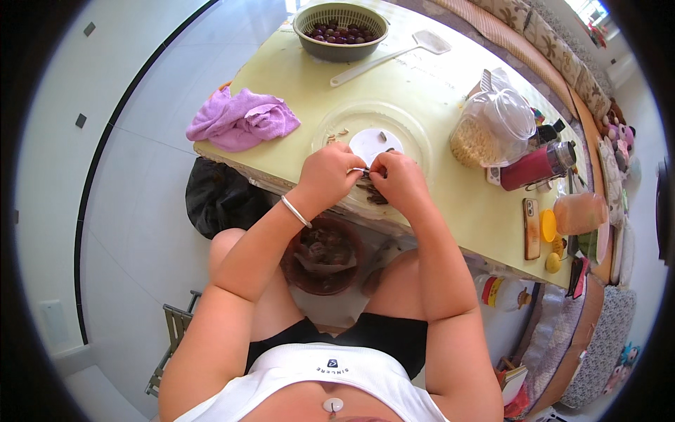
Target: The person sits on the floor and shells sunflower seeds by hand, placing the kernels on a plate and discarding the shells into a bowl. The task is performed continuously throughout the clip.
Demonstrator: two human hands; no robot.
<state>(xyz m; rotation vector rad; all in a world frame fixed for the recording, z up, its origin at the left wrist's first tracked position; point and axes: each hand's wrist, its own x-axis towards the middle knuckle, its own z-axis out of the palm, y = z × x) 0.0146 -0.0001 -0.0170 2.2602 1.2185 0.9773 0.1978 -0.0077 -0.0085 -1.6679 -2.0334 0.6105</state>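
My left hand (327, 172) and my right hand (399, 176) meet at the near side of a round clear plate (424, 133) on the table. The fingertips of both are closed in a pinch around something small, with a thin pale edge showing between them; its kind is too small to tell. Just beyond the fingers, a small white dish (367, 143) sits on the plate with a few dark bits. Slim dark brown pieces (377, 197) lie below my fingers, partly covered by my right hand. Pale scraps (342, 132) rest at the plate's left.
A basket (342, 51) of dark round fruit stands at the back, beside a white long-handled flat-headed tool (373, 67). A purple cloth (242, 119) hangs over the left edge. Rightward are a clear tub (485, 126), a pink bottle (538, 167) and a phone (531, 228). Below is a reddish-brown bucket (325, 287).
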